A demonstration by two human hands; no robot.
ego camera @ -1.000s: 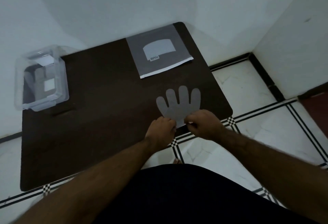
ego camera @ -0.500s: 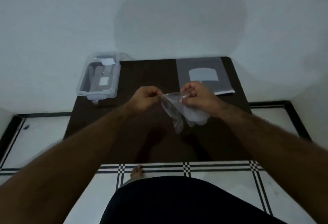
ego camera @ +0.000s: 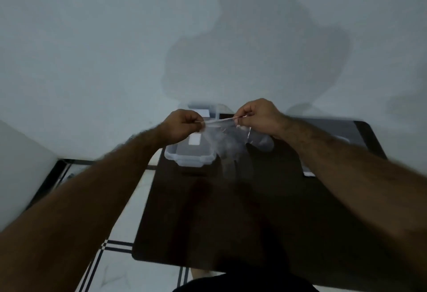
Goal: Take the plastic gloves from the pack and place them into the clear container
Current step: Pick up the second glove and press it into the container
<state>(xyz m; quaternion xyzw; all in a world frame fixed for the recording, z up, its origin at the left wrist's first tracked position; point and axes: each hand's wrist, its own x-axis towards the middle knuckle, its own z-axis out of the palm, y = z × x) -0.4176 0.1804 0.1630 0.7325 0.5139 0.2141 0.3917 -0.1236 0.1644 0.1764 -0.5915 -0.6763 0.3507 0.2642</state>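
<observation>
Currently, no writing is legible: a blank white label [ego camera: 194, 140] is showing on the clear rectangular plastic container [ego camera: 189, 156], and the grey flat glove pack [ego camera: 332, 129] is blurred behind the right forearm. Both hands are pinching the thin transparent plastic glove [ego camera: 231, 141] by its cuff edge: the left hand [ego camera: 182, 125] is gripping one end and the right hand [ego camera: 258, 118] the other, pulling the cuff taut in a near-horizontal line. The glove's long axis is running downward, its fingers hanging toward the dark brown bench [ego camera: 254, 210]. The glove is hanging in the air, above the bench and just right of the container. Compared with half a second ago, both hands are holding the glove higher and nearer the container.
</observation>
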